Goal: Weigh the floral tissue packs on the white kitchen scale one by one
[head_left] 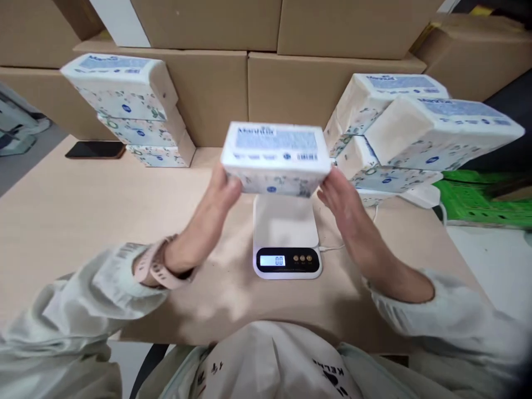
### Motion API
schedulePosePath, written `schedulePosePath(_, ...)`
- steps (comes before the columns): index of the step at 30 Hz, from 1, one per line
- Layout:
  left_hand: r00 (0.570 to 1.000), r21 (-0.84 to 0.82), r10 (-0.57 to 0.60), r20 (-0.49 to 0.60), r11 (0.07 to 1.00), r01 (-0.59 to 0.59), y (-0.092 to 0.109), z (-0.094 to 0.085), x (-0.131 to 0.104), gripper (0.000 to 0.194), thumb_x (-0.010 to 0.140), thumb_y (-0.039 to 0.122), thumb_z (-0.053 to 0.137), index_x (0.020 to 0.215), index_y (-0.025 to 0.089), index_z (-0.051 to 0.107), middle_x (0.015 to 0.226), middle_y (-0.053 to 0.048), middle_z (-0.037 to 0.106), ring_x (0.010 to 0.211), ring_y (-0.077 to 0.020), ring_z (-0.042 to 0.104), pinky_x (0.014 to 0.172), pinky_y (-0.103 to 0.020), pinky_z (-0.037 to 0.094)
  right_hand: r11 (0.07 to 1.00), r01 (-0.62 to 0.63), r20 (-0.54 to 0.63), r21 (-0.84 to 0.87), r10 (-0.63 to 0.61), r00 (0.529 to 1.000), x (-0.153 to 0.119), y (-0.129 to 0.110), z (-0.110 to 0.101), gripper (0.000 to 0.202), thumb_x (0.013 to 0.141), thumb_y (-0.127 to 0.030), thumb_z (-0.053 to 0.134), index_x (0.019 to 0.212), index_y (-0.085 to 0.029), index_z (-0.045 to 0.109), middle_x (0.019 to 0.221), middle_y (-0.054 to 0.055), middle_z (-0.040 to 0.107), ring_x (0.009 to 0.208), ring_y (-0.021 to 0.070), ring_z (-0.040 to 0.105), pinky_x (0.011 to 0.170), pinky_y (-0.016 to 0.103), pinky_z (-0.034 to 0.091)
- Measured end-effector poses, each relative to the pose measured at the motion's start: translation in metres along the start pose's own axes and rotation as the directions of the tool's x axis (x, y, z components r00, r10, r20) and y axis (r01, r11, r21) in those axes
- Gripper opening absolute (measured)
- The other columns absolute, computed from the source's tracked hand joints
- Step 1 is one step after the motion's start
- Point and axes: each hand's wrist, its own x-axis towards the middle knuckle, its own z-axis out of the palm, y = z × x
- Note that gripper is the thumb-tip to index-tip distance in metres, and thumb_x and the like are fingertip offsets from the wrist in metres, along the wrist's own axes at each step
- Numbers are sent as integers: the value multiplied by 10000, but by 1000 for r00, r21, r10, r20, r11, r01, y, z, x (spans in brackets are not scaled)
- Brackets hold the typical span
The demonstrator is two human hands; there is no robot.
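Both of my hands hold a white tissue pack (274,158) with blue print on its top, one at each end. My left hand (214,208), with a pink watch strap on the wrist, grips the left end, thumb on the front. My right hand (343,205) presses the right end, its fingers partly under the pack. Below the raised pack lies a white digital scale (286,230); its display reads 0.0. The pack's shadow falls on the scale plate, and its far part is hidden behind the pack.
A stack of tissue packs (139,113) stands at the back left beside a dark phone (95,149). More packs (436,133) are piled unevenly at the right. Cardboard boxes (199,94) wall off the back. A white cable (332,247) runs from the scale. A green crate (477,202) is beyond the table's right edge.
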Motion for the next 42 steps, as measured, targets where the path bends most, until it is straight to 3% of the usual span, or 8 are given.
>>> schedulePosePath(4,943,-32,-240,230,967,254,-17,23,-43,645,1090,499,541,1689,382,331,1741,-1,357,1698,-304,121,1422,-555,137,982,-182,-115,48,187,976,-61,45,-4,602,1091,-545,424,1668,-482,263,1785,-110,287,1690,241,236,1421,562,193)
schedulePosePath(10,896,61,-360,259,932,356,-25,28,-75,676,1100,516,493,1720,378,261,1793,-7,228,1704,-293,20,1418,-567,61,977,-211,-94,-3,210,973,-87,58,-1,594,1099,-473,435,1674,-421,293,1788,-34,306,1676,246,282,1402,560,261)
schedulePosePath(14,940,91,-318,121,947,308,-38,17,-92,703,1069,526,565,1709,396,304,1804,8,176,1696,-304,97,1417,-554,94,992,-102,-292,-81,74,953,-89,65,0,538,1089,-450,457,1620,-361,445,1708,20,463,1610,278,413,1378,596,280)
schedulePosePath(17,979,171,-183,-90,966,196,-48,7,-104,640,1073,514,569,1675,411,380,1790,16,239,1690,-304,154,1408,-567,136,994,-39,-517,-104,-20,856,-87,71,-1,458,1092,-434,439,1522,-350,571,1567,43,614,1480,299,565,1322,639,349)
schedulePosePath(22,943,171,-55,-328,978,117,-56,-2,-108,461,1082,496,549,1519,353,594,1656,-39,497,1604,-311,391,1347,-565,297,996,14,-648,-86,-66,759,-84,76,-4,413,1067,-456,483,1440,-368,636,1438,66,681,1392,358,632,1235,660,431)
schedulePosePath(30,931,178,-47,-363,977,119,-56,-2,-104,377,1060,457,563,1377,282,666,1532,-71,617,1502,-290,526,1242,-509,435,996,-12,-690,-93,-55,722,-85,77,-4,425,1058,-468,457,1395,-280,634,1343,115,717,1297,339,678,1188,643,462)
schedulePosePath(36,925,159,-94,-367,974,162,-55,-2,-104,375,1044,471,565,1344,272,671,1514,-81,630,1483,-291,538,1227,-506,444,992,-64,-668,-106,-24,743,-87,76,-2,411,1069,-478,412,1392,-366,640,1340,73,719,1283,357,688,1180,654,461)
schedulePosePath(42,922,138,-121,-368,973,183,-55,-3,-104,369,1045,476,564,1328,269,678,1491,-85,642,1460,-290,557,1195,-485,473,985,-111,-648,-134,-2,761,-88,72,-1,423,1074,-486,409,1388,-331,646,1305,90,741,1269,340,698,1186,618,459)
